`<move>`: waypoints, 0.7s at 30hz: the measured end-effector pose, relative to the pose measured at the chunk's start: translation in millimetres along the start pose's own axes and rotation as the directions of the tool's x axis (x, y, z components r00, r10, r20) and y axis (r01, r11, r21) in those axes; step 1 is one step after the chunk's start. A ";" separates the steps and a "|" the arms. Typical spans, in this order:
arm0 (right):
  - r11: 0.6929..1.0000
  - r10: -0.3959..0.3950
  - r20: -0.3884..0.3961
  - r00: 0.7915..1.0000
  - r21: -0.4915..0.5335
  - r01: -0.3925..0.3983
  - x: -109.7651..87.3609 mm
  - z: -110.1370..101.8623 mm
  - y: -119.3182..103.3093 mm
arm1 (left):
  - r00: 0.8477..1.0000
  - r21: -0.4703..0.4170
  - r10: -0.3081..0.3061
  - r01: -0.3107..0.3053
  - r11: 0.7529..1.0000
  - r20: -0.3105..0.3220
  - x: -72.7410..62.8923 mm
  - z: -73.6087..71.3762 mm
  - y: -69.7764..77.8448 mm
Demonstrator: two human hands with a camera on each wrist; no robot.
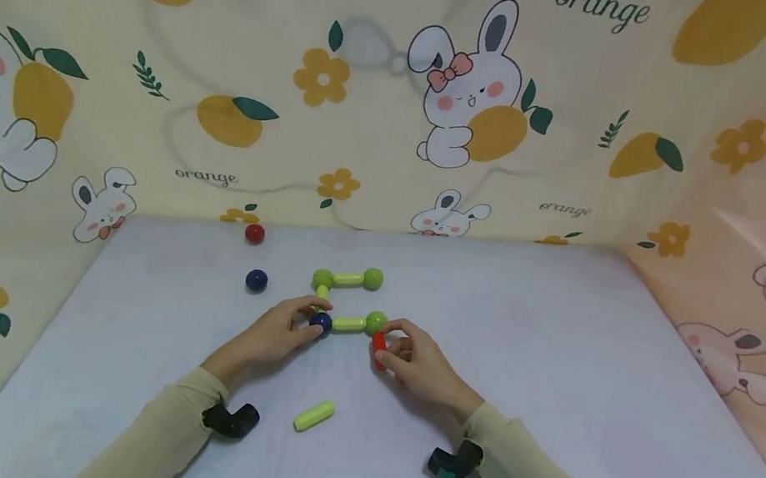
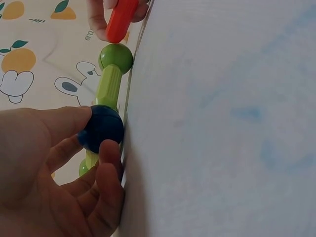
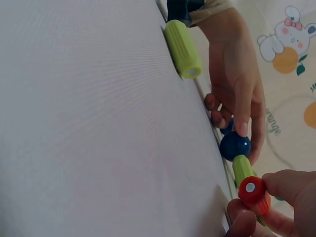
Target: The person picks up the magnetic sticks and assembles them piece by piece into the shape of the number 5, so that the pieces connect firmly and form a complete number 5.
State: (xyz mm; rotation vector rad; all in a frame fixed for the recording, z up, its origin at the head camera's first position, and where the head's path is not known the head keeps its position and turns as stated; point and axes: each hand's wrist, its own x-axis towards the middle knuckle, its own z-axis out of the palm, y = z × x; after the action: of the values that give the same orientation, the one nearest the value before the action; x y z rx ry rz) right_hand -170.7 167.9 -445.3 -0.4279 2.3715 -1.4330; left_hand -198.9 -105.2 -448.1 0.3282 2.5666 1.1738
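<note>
Looks like a joining step, left grip [image 1: 281, 332] pinched round the glossy dark-blue ball [image 1: 321, 322] at the build's near-left corner, right grip [image 1: 424, 364] pinching the red plastic-looking rod [image 1: 378, 349] by the near-right green ball [image 1: 376, 322], so next probably wants a straight push.

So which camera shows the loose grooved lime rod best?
The right wrist view: the loose grooved lime rod looks largest there, its grooves and one end clear. The head view shows it whole but small; the left wrist view doesn't show it.
</note>
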 end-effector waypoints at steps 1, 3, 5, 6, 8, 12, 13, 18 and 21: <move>1.000 0.002 -0.006 1.000 0.002 -0.002 -0.6 -0.5 0.2 | 1.000 0.001 0.002 -0.002 1.000 0.000 0.2 0.1 1.0; 1.000 0.006 -0.019 1.000 0.010 -0.006 -2.0 -1.2 0.6 | 1.000 0.005 0.005 -0.005 1.000 -0.005 0.5 0.9 2.2; 1.000 0.008 -0.029 1.000 0.019 -0.007 -3.2 -1.4 1.0 | 1.000 0.004 0.007 -0.007 1.000 -0.010 -0.1 2.4 2.5; 1.000 0.008 -0.032 0.999 0.020 -0.007 -3.7 -1.5 1.2 | 1.000 0.004 0.009 -0.009 1.000 -0.012 -0.7 3.1 2.6; 1.000 0.016 -0.038 0.999 0.027 -0.015 -4.3 -1.0 1.6 | 1.000 0.002 0.006 -0.006 1.000 -0.014 -1.8 4.8 2.1; 0.999 0.028 -0.044 0.999 0.027 -0.026 -4.9 -0.4 2.9 | 1.000 -0.009 -0.008 0.008 1.000 -0.007 -3.2 6.7 1.5; 0.999 0.030 -0.045 0.999 0.030 -0.029 -5.0 -0.5 2.9 | 1.000 -0.009 -0.010 0.010 1.000 -0.005 -3.3 6.6 1.6; 0.999 0.032 -0.023 0.999 0.023 -0.032 -1.9 -3.5 3.8 | 1.000 0.005 0.010 -0.010 1.000 -0.005 -2.4 3.7 1.9; 0.999 0.049 0.027 0.998 0.013 -0.049 4.1 -8.1 3.4 | 1.000 0.011 0.021 -0.020 1.000 -0.011 -1.8 1.1 2.3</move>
State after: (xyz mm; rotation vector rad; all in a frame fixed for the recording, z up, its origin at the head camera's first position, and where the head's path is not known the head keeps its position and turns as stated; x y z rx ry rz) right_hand -178.1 174.1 -445.3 -0.3810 2.3337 -1.4115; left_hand -196.6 -103.6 -446.6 0.3523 2.5856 1.1723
